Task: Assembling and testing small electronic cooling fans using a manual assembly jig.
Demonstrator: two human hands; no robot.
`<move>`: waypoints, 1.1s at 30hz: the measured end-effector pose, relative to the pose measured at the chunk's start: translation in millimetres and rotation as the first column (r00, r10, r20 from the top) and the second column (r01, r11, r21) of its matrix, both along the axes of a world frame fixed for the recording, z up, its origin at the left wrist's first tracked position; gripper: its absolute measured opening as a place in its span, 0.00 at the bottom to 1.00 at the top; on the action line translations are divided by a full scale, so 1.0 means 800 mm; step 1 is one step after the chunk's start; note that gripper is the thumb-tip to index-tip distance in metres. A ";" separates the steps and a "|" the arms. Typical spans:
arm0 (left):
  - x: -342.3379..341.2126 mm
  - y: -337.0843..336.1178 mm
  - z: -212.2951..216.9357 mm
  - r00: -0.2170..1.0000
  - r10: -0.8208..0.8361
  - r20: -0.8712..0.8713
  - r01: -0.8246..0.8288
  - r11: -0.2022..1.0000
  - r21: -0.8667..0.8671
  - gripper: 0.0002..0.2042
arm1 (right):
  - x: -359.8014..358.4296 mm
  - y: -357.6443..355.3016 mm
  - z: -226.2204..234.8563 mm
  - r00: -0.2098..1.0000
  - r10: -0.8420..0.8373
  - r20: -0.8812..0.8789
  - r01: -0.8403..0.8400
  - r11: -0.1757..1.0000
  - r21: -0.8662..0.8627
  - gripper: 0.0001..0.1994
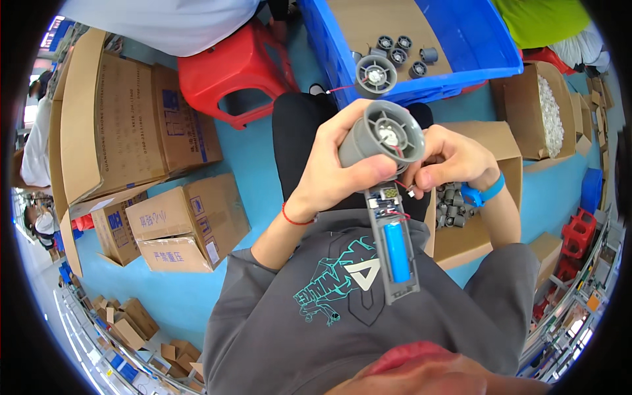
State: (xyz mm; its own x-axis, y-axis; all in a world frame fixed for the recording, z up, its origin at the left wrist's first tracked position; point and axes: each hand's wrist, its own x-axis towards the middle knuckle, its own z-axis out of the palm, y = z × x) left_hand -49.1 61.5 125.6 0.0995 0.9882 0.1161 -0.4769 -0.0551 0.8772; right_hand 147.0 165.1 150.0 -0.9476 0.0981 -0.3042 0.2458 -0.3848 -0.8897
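My left hand is wrapped round a grey round fan housing, its spoked open end facing up. Below the housing extends a narrow grey handle shell, holding a blue cylindrical battery and a small circuit board. Close beside the housing, my right hand has its thumb and fingers pinched together on a thin red wire. A tiny white connector shows just under those fingertips. How the wire runs behind the fingers is hidden.
Ahead stands a blue bin with several grey fan housings; another fan housing sits at its near edge, trailing a wire. An open carton of small grey parts is at my right. Left are a red stool and cartons. People sit nearby.
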 end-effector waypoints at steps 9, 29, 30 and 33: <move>0.003 0.002 -0.007 0.997 0.064 0.045 -0.060 0.994 -0.087 0.30 | 0.011 0.002 -0.005 0.981 0.015 -0.194 0.071 0.899 0.431 0.19; 0.012 0.012 -0.011 0.986 0.163 0.025 -0.164 0.984 0.069 0.37 | 0.001 -0.064 0.015 0.915 -0.384 -0.122 0.403 0.864 0.303 0.11; 0.013 0.011 -0.011 0.988 0.147 0.049 -0.150 0.987 0.057 0.38 | 0.000 -0.068 0.014 0.913 -0.377 -0.159 0.408 0.866 0.288 0.11; 0.016 0.008 -0.013 0.986 0.154 0.057 -0.158 0.984 0.080 0.40 | 0.003 -0.071 0.010 0.900 -0.311 -0.307 0.422 0.799 0.428 0.10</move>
